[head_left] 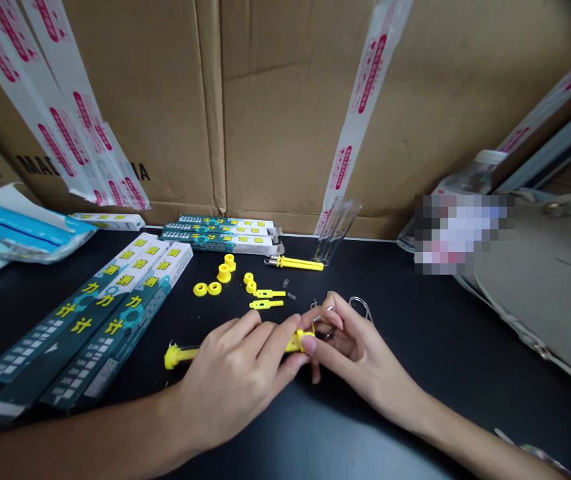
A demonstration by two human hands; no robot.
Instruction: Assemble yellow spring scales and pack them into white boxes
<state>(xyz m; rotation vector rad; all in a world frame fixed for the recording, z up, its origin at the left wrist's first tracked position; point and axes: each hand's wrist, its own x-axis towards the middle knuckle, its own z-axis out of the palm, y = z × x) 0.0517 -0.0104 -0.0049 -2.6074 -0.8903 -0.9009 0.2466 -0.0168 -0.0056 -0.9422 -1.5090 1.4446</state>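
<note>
My left hand (pixel 238 363) is wrapped round a tube spring scale (pixel 181 355), whose yellow end sticks out to the left of the fist. At the scale's other end, the thumb and fingers of my right hand (pixel 352 340) pinch the yellow cap and a bent metal wire piece. My fingers hide most of the tube and part of the wire. Beyond the hands lie two flat yellow slotted pieces (pixel 267 305), small springs (pixel 286 283), yellow caps (pixel 224 273) and yellow rings (pixel 200 289). A metal hook (pixel 360 308) rests just behind my right hand.
Printed boxes (pixel 115 293) lie at the left, with more boxes (pixel 220 235) at the back. Clear tubes (pixel 335 230) lean against a cardboard carton (pixel 290 113) near a yellow rod (pixel 300 263). At the right are a plastic bottle (pixel 480 175) and a beige bag (pixel 545 280).
</note>
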